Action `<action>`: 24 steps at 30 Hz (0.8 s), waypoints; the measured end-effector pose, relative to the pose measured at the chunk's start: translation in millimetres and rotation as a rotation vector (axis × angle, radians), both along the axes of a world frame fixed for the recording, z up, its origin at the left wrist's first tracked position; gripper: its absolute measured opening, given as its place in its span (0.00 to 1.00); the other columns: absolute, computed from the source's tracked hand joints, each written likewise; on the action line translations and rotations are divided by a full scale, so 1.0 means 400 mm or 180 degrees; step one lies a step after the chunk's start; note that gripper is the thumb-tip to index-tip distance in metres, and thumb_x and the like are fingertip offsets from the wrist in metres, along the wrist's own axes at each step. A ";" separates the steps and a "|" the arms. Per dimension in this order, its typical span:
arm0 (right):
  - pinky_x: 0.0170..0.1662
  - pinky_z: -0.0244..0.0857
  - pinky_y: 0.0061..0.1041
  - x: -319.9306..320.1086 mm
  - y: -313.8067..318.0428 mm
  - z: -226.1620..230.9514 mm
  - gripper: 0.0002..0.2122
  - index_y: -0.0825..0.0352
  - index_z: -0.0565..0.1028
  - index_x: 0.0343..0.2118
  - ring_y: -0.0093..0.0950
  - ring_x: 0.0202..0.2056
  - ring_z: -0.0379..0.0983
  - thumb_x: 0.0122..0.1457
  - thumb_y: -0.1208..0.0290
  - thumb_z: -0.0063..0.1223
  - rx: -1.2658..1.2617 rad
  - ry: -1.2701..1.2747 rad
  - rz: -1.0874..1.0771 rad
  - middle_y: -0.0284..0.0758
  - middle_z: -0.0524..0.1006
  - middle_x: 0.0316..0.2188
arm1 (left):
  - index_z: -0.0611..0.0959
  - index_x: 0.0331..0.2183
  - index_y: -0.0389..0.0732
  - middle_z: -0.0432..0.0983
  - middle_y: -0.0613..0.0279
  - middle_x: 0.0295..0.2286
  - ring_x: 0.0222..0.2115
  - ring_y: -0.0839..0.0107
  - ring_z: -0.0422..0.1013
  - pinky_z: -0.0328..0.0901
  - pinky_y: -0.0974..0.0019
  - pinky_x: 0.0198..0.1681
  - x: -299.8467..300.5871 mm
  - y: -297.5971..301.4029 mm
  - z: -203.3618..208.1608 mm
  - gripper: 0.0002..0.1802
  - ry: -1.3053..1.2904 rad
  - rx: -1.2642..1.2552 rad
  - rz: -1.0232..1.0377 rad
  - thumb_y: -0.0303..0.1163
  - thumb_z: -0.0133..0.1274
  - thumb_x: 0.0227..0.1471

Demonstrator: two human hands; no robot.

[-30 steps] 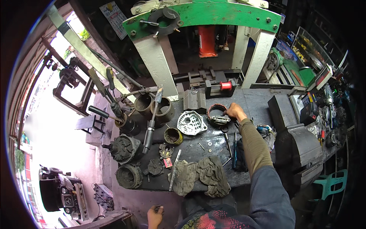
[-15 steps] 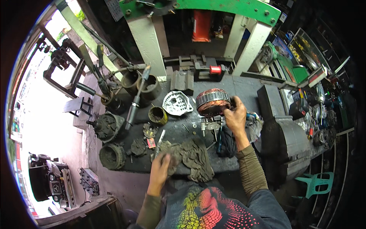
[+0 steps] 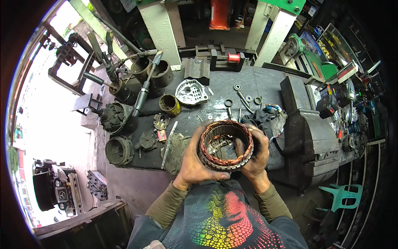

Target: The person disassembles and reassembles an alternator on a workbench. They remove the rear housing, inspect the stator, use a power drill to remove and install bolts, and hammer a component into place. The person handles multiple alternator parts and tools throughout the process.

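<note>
An alternator stator [image 3: 224,162], a ring with copper windings along its rim and a slotted metal inner wall, is held before my chest, its opening tipped up. My left hand [image 3: 194,163] wraps its left side, thumb along the lower edge. Gripping the opposite side is my right hand [image 3: 258,153], some fingers reaching inside the ring. Through the opening a metal part on the bench shows in part. A dark grey-green rag [image 3: 177,150] lies left of my left hand beside a long metal strip [image 3: 169,145]. Farther off sits a silver alternator end housing [image 3: 191,92].
A large bench vise [image 3: 311,137] stands at the right. Bearings and rings [image 3: 248,98] lie beyond the stator, near a crumpled dark cloth [image 3: 259,119]. At left are a yellow can [image 3: 170,104], metal cylinders [image 3: 159,74] and a dark motor housing [image 3: 114,117].
The stator has come toward me from over the bench, its opening now turned up. My left hand has left the rag and taken hold of the stator's left side.
</note>
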State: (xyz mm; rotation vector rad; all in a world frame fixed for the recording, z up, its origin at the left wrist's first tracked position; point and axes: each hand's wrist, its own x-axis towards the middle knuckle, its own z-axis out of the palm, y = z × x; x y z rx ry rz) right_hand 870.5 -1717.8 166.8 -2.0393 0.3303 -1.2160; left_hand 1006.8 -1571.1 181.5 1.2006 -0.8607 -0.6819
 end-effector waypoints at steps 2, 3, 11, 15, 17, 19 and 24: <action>0.62 0.67 0.35 -0.026 0.005 0.012 0.28 0.72 0.66 0.60 0.36 0.57 0.74 0.58 0.79 0.66 0.0492 0.0095 0.0588 0.45 0.75 0.56 | 0.57 0.69 0.31 0.65 0.49 0.63 0.64 0.59 0.64 0.58 0.56 0.69 0.003 0.025 0.001 0.79 0.0342 -0.0130 -0.0056 0.41 0.87 0.21; 0.64 0.65 0.35 -0.039 0.009 0.016 0.31 0.72 0.64 0.62 0.37 0.61 0.72 0.57 0.79 0.67 0.0748 0.0208 0.0932 0.45 0.74 0.58 | 0.57 0.69 0.31 0.65 0.50 0.63 0.64 0.59 0.64 0.58 0.56 0.69 0.007 0.036 0.001 0.78 0.0521 -0.0226 -0.0101 0.41 0.87 0.21; 0.65 0.66 0.34 -0.095 0.093 -0.035 0.35 0.73 0.65 0.66 0.32 0.61 0.71 0.55 0.80 0.69 0.3052 0.1042 0.1354 0.44 0.73 0.61 | 0.58 0.68 0.31 0.64 0.50 0.63 0.64 0.59 0.64 0.59 0.54 0.69 0.021 0.143 -0.001 0.81 0.0201 -0.0184 0.0087 0.47 0.87 0.16; 0.55 0.75 0.28 -0.088 0.144 -0.048 0.32 0.74 0.66 0.66 0.27 0.50 0.79 0.59 0.80 0.67 0.3459 0.0740 0.1522 0.42 0.80 0.51 | 0.59 0.68 0.33 0.67 0.51 0.61 0.62 0.60 0.66 0.60 0.55 0.68 0.017 0.179 0.017 0.79 -0.0081 -0.0167 -0.0117 0.40 0.87 0.16; 0.52 0.77 0.27 -0.077 0.156 -0.042 0.31 0.73 0.66 0.66 0.28 0.48 0.81 0.59 0.81 0.66 0.3445 0.0703 0.1423 0.43 0.81 0.50 | 0.59 0.68 0.34 0.68 0.50 0.61 0.62 0.60 0.67 0.61 0.56 0.68 0.016 0.188 0.025 0.79 -0.0155 -0.0206 -0.0205 0.38 0.87 0.16; 0.53 0.77 0.28 -0.065 0.168 -0.034 0.31 0.73 0.66 0.66 0.29 0.48 0.81 0.59 0.82 0.66 0.3640 0.0544 0.1511 0.44 0.81 0.51 | 0.59 0.68 0.34 0.67 0.50 0.61 0.62 0.60 0.67 0.61 0.56 0.68 0.012 0.196 0.032 0.79 -0.0086 -0.0217 -0.0273 0.38 0.87 0.16; 0.57 0.75 0.29 -0.052 0.201 -0.028 0.30 0.75 0.68 0.64 0.28 0.52 0.79 0.58 0.83 0.67 0.3695 0.0415 0.1405 0.42 0.80 0.53 | 0.58 0.69 0.33 0.67 0.50 0.61 0.62 0.60 0.66 0.60 0.56 0.68 -0.006 0.217 0.049 0.79 0.0200 -0.0140 -0.0288 0.39 0.87 0.17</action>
